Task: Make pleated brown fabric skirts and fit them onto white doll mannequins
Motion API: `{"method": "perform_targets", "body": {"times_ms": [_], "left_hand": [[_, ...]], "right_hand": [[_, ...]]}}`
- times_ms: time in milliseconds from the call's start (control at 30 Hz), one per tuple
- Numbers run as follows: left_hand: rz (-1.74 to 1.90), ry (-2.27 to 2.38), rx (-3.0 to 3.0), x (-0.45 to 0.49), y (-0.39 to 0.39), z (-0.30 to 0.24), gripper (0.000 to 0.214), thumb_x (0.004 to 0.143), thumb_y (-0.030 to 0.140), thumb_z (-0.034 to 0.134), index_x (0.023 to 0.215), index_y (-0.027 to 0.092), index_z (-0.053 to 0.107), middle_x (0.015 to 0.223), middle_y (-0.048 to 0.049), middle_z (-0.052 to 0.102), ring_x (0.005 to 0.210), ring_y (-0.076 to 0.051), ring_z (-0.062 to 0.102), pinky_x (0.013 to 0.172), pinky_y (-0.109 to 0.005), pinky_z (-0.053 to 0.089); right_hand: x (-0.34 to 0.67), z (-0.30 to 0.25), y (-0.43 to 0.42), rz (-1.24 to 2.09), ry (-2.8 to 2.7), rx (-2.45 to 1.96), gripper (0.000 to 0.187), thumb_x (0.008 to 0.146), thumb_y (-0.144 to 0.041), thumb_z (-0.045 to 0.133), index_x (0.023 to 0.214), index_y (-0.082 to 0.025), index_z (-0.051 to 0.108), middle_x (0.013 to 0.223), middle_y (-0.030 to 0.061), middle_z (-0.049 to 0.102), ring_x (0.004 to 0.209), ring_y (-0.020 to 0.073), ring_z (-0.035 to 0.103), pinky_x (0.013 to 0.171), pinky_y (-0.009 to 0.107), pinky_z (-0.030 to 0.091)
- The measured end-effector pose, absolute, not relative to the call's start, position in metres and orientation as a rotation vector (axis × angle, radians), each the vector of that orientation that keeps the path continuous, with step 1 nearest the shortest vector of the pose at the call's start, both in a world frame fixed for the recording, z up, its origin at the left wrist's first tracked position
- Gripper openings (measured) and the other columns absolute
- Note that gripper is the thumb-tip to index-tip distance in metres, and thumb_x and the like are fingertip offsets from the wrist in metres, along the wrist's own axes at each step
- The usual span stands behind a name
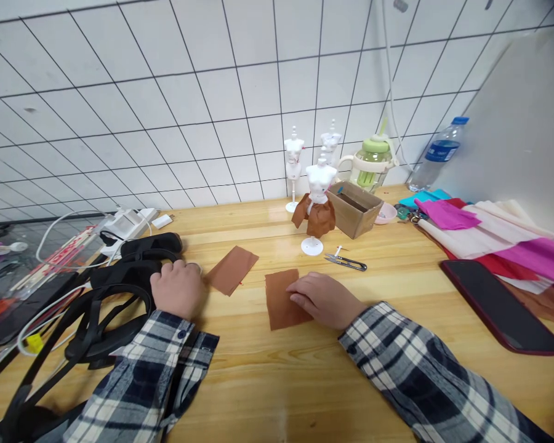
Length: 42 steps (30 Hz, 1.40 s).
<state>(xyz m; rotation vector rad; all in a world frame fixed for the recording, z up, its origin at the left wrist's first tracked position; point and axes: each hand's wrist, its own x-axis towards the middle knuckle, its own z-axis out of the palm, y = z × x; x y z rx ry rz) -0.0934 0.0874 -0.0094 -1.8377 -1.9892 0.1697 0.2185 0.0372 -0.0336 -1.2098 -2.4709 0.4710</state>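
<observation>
A white tiled wall with dark grout lines (pixel 175 123) rises behind a pale yellow wooden counter (pixel 258 375). Black plastic headsets with straps (pixel 120 277) crowd the counter's left end among white cables. At the right end lies a loose heap of pink, cream, red, turquoise and brown cloth (pixel 484 227), with a black-screened phone in a dark red case (pixel 503 307) at its near edge. Towards the wall stand three white dress-form mannequins, the foremost (pixel 320 179) wearing crumpled brown fabric below its waist; a clear bottle with a blue cap (pixel 436 157), a clear jug with a green lid (pixel 372 163) and an open brown cardboard box (pixel 357 215) stand to their right.

The left hand (pixel 178 289), fingers curled under, is against the headsets; I cannot tell whether it grips anything. The right hand (pixel 325 300) lies palm down, fingers bent, over the right side of a flat brown fabric square (pixel 279 301) on the counter between the hands; whether it pinches the cloth cannot be told. Smaller overlapping brown fabric pieces (pixel 233 271) lie near the left hand, and small dark metal snips (pixel 346 263) lie beyond the right.
</observation>
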Motion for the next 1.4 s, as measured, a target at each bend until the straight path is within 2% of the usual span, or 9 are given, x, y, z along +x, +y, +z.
{"method": "perform_targets", "body": {"times_ms": [133, 300, 433, 500, 667, 767, 967, 1167, 1400], "left_hand": [[-0.052, -1.9, -1.771, -0.088, 0.081, -0.002, 0.036, 0.096, 0.032, 0.031, 0.098, 0.012, 0.06, 0.101, -0.0168, 0.062, 0.093, -0.032, 0.055, 0.068, -0.036, 0.035], [-0.265, -2.02, -1.871, -0.078, 0.08, 0.007, 0.033, 0.097, 0.034, 0.03, 0.105, 0.015, 0.055, 0.081, -0.0105, 0.067, 0.074, -0.027, 0.062, 0.058, -0.032, 0.034], [-0.436, -2.032, -2.199, -0.055, 0.066, 0.006, 0.024, 0.095, 0.036, 0.039, 0.098, 0.019, 0.056, 0.079, -0.0056, 0.068, 0.071, -0.023, 0.065, 0.059, -0.028, 0.037], [-0.774, -2.015, -2.459, -0.038, 0.051, 0.005, 0.019, 0.095, 0.035, 0.043, 0.096, 0.02, 0.054, 0.078, -0.0018, 0.069, 0.068, -0.018, 0.064, 0.062, -0.026, 0.041], [-1.235, -1.748, -3.04, 0.001, 0.011, 0.002, 0.015, 0.095, 0.032, 0.045, 0.089, 0.021, 0.052, 0.072, 0.0014, 0.066, 0.064, -0.013, 0.06, 0.062, -0.024, 0.045], [-1.336, -1.652, -3.188, 0.005, 0.005, -0.002, 0.014, 0.095, 0.031, 0.047, 0.088, 0.02, 0.052, 0.071, 0.0011, 0.066, 0.064, -0.013, 0.06, 0.065, -0.026, 0.046], [-1.033, -1.167, -3.399, -0.002, 0.019, -0.012, 0.023, 0.095, 0.028, 0.045, 0.105, 0.019, 0.063, 0.095, -0.0082, 0.069, 0.097, -0.021, 0.058, 0.087, -0.035, 0.046], [-0.895, -1.088, -3.365, 0.001, 0.022, -0.02, 0.021, 0.096, 0.024, 0.043, 0.095, 0.018, 0.063, 0.088, -0.007, 0.068, 0.087, -0.02, 0.059, 0.083, -0.035, 0.045], [-0.837, -1.048, -3.323, -0.003, 0.026, -0.019, 0.024, 0.095, 0.019, 0.041, 0.112, 0.018, 0.058, 0.093, -0.0079, 0.066, 0.089, -0.02, 0.059, 0.082, -0.035, 0.046]], "right_hand": [[0.223, -0.033, 0.037, 0.395, -2.435, -1.271, 0.024, 0.096, -0.025, 0.044, 0.107, -0.02, 0.066, 0.1, 0.0063, 0.07, 0.094, 0.0204, 0.06, 0.083, 0.035, 0.046], [0.217, -0.038, 0.036, 0.351, -2.513, -1.171, 0.019, 0.091, -0.031, 0.057, 0.105, -0.023, 0.067, 0.107, 0.0051, 0.068, 0.1, 0.0222, 0.058, 0.088, 0.038, 0.044], [0.216, -0.039, 0.037, 0.342, -2.432, -1.211, 0.024, 0.097, -0.029, 0.045, 0.11, -0.021, 0.064, 0.113, 0.0063, 0.068, 0.106, 0.0223, 0.059, 0.092, 0.042, 0.043], [0.217, -0.037, 0.036, 0.349, -2.333, -1.166, 0.027, 0.099, -0.029, 0.041, 0.113, -0.021, 0.062, 0.113, 0.0059, 0.068, 0.105, 0.0212, 0.06, 0.093, 0.041, 0.044], [0.219, -0.028, 0.026, 0.33, -2.078, -1.087, 0.051, 0.095, -0.025, 0.045, 0.145, -0.02, 0.032, 0.12, 0.0078, 0.065, 0.096, 0.0191, 0.063, 0.084, 0.035, 0.05], [0.218, -0.024, 0.022, 0.28, -2.145, -1.075, 0.042, 0.096, -0.026, 0.043, 0.137, -0.022, 0.044, 0.115, 0.007, 0.068, 0.097, 0.0209, 0.064, 0.084, 0.036, 0.05], [0.221, -0.024, 0.024, 0.283, -2.097, -1.109, 0.026, 0.099, -0.03, 0.041, 0.108, -0.021, 0.064, 0.102, 0.0047, 0.073, 0.091, 0.0198, 0.067, 0.081, 0.034, 0.05], [0.219, -0.024, 0.021, 0.532, -1.947, -1.123, 0.037, 0.098, -0.027, 0.041, 0.135, -0.023, 0.045, 0.109, 0.0036, 0.072, 0.094, 0.0181, 0.068, 0.082, 0.032, 0.052], [0.214, -0.023, 0.021, 0.568, -1.959, -0.955, 0.036, 0.089, -0.029, 0.057, 0.125, -0.023, 0.052, 0.119, 0.0083, 0.067, 0.102, 0.0209, 0.065, 0.084, 0.035, 0.053]]}}
